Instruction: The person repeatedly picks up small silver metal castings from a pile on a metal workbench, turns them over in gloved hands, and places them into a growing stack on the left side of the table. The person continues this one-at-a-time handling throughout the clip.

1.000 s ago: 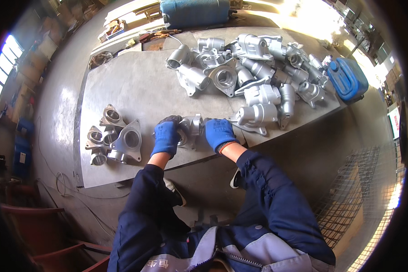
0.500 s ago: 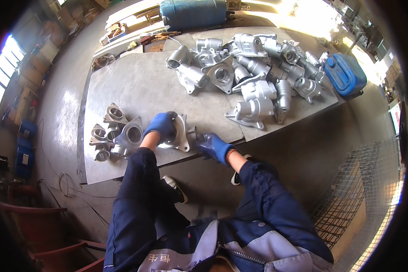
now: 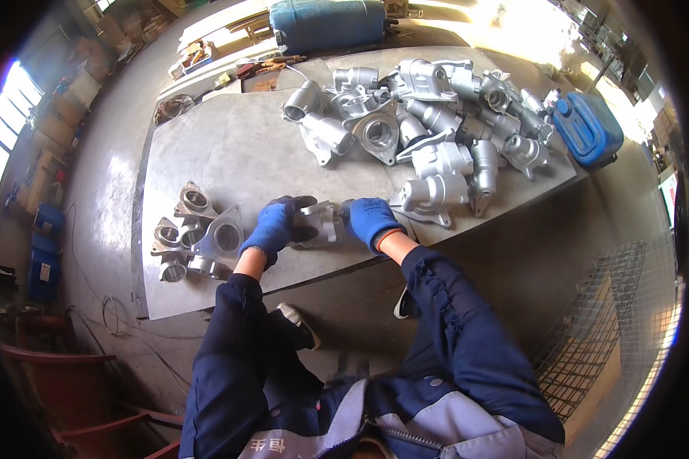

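Between my hands, above the near edge of the metal-topped table, is a silver metal casting (image 3: 327, 222) with a flange. My left hand (image 3: 278, 225), in a blue glove with dark fingers, grips it from the left, its fingers curled round the body. On the casting's other end, the curled fingers of my right hand (image 3: 370, 220), gloved the same way, close; part of them is hidden behind the glove's back. Left of my left hand stands a small group of flanged castings (image 3: 223, 236) with round openings.
A large heap of silver castings (image 3: 436, 118) covers the table's (image 3: 230, 145) far right part. A blue jerrycan (image 3: 587, 128) stands at the right corner, and a blue drum (image 3: 328, 27) lies beyond the far edge. Wire mesh (image 3: 589, 336) is at the lower right.
The casting has turned, so its flange now shows nearly edge-on. My right hand has moved up and over the table edge, against the casting's right end.
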A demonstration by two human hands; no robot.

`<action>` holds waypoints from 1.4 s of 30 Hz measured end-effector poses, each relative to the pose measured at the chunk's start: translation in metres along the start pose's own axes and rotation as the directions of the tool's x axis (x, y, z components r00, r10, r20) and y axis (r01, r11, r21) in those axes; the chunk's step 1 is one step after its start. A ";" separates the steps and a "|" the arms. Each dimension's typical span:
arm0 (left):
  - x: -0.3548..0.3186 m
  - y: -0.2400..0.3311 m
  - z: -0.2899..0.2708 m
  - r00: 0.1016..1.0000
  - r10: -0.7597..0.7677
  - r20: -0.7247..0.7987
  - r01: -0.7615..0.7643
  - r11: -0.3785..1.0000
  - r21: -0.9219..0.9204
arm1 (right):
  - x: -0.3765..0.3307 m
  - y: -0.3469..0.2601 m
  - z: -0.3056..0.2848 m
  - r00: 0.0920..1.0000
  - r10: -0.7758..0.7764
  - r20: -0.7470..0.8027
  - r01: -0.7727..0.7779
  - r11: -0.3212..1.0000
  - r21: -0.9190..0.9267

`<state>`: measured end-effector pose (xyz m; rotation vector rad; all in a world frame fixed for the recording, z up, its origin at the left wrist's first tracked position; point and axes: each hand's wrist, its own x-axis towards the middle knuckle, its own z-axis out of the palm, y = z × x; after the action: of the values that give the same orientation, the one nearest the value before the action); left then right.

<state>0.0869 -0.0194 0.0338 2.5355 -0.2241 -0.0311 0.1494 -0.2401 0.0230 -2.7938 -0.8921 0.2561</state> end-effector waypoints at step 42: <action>-0.083 0.104 0.086 0.774 0.098 -0.625 0.222 0.883 0.414 | -0.142 -0.003 0.037 0.976 0.205 -0.078 -0.157 0.902 0.402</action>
<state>-0.0166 -0.1382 0.0190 2.8466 0.1535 0.9575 0.0259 -0.3160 0.0032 -2.4806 -0.4857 0.2607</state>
